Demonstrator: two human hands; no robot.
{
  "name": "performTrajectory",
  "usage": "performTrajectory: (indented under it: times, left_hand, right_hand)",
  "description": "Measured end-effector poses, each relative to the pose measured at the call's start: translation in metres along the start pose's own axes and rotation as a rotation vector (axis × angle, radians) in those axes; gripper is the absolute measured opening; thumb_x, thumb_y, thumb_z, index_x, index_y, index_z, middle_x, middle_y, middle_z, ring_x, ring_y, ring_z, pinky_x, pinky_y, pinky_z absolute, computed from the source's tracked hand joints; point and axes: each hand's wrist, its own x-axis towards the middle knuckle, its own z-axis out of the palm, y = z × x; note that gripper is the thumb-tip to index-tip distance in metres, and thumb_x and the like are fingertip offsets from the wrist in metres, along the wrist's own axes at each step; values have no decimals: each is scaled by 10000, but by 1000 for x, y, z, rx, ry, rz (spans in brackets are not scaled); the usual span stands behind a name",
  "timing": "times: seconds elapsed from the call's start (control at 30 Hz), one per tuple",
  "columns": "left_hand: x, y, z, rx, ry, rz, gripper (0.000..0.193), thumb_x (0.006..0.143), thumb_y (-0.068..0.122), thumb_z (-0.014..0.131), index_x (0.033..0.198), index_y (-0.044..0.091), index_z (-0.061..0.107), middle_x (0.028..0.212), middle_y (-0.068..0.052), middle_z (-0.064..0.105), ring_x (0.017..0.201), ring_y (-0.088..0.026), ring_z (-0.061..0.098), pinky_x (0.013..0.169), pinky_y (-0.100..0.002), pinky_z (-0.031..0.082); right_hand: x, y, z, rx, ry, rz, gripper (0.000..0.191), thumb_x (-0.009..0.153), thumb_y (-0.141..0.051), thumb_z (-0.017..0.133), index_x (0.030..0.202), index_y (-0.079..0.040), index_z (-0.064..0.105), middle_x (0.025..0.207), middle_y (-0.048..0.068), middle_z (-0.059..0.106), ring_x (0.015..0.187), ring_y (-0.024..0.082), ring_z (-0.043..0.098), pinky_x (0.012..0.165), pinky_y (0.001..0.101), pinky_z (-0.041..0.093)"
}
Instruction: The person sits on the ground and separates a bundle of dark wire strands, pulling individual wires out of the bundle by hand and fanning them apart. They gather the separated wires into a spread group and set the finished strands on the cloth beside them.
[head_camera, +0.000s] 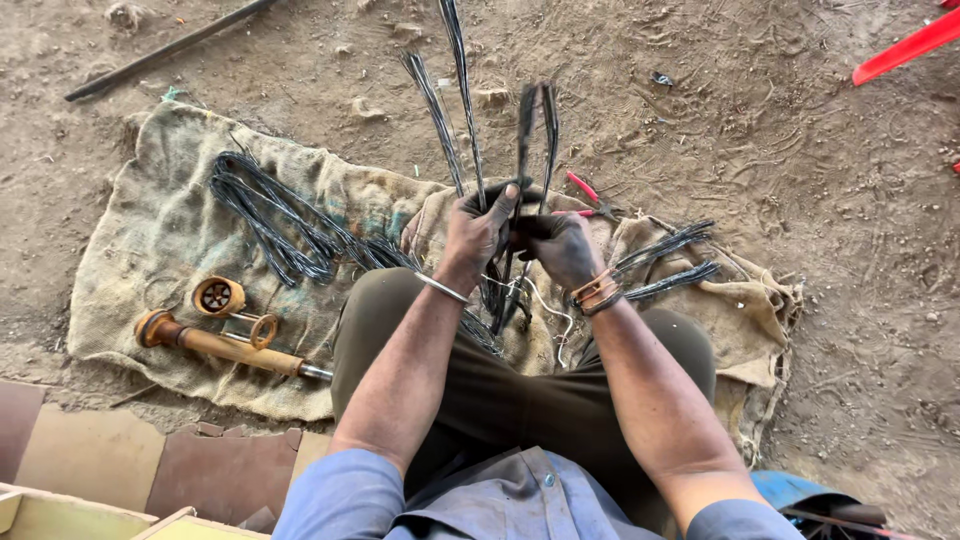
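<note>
Black wire bundles (520, 150) stand upright, long axis running away from the person, gripped by both hands at the lower end. Left hand (478, 232) and right hand (560, 245) are closed around them, equally near. About 4 strands rise above. Further bundles: 1 left (270, 215), 2 right (668, 262). Burlap sack (150, 240) underneath; 1 wooden tool (225, 345).

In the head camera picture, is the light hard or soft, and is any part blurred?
Head view: soft, even daylight with faint shadows and no glare; the wire strands rising above the left hand and right hand are motion-blurred, while the burlap sack is sharp.
</note>
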Motion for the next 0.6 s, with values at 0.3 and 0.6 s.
performTrajectory:
  times: [0.3,0.6]
  left_hand:
    - [-19,-22,9,136,-3,-104,239,966,215,770,1124,39,799,773,4,696,560,-32,513,447,-198,382]
    - [-33,-45,46,112,-69,-234,252,907,160,784,1108,8,766,814,-23,764,501,-29,514,399,-214,378]
  right_hand:
    - [-4,-20,-65,128,212,-248,272,901,-130,806,1158,-65,745,1055,67,788,898,93,762,813,243,660]
    - [-21,-19,-66,250,433,-181,210,898,-55,826,1087,8,760,965,102,795,827,112,761,748,244,650]
